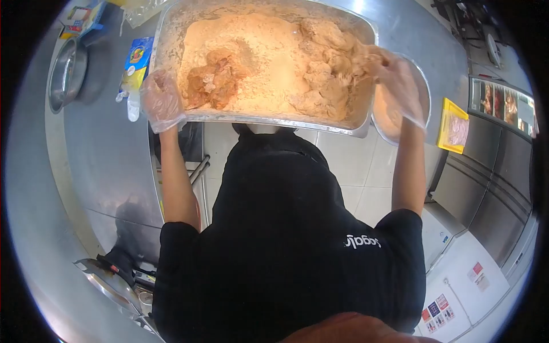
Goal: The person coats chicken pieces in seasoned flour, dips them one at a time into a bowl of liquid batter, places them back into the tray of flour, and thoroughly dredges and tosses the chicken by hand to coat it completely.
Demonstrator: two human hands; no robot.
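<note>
A large metal tray (274, 121) holds pale orange flour (269, 63). Reddish, wet-looking meat pieces (214, 80) lie on the flour at the left, and several flour-coated pieces (323, 74) are heaped at the right. My left hand (162, 98), in a clear plastic glove, is closed round the tray's left edge near its front corner. My right hand (392, 74), also gloved, is over the tray's right edge beside the coated pieces; its fingers are smeared by motion, and what they hold, if anything, is unclear.
A round bowl (423, 86) with flour stands right of the tray, and a yellow tray (444, 127) lies farther right. On the left are a blue-and-yellow packet (136, 63) and an empty metal bowl (68, 74). A pan (108, 286) is at the lower left.
</note>
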